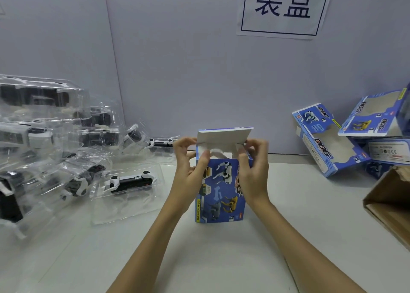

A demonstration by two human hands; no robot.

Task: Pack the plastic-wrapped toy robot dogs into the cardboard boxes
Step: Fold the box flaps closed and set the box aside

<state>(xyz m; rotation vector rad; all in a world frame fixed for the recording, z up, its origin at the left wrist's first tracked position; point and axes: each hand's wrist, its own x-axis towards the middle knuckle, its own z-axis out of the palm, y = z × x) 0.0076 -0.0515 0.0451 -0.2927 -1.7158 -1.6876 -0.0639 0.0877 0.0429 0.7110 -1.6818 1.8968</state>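
Glossy printed cardboard box (pixel 218 188) on a matt white table (pixel 221 259); shiny clear plastic shells (pixel 124 186) left; raw brown carton (pixel 390 199) right.

I saw both bare arms reach forward from the bottom of the view and come close together at the hands. The left hand (pixel 188 170) was up with its palm facing right. Its fingers were curled, and its thumb and fingertips pinched the top left edge of the blue box (pixel 219 195). The right hand (pixel 253 170) faced it from the other side. Its fingers were bent too, and they pinched a small flap at the top right. Both wrists were tipped up a bit.
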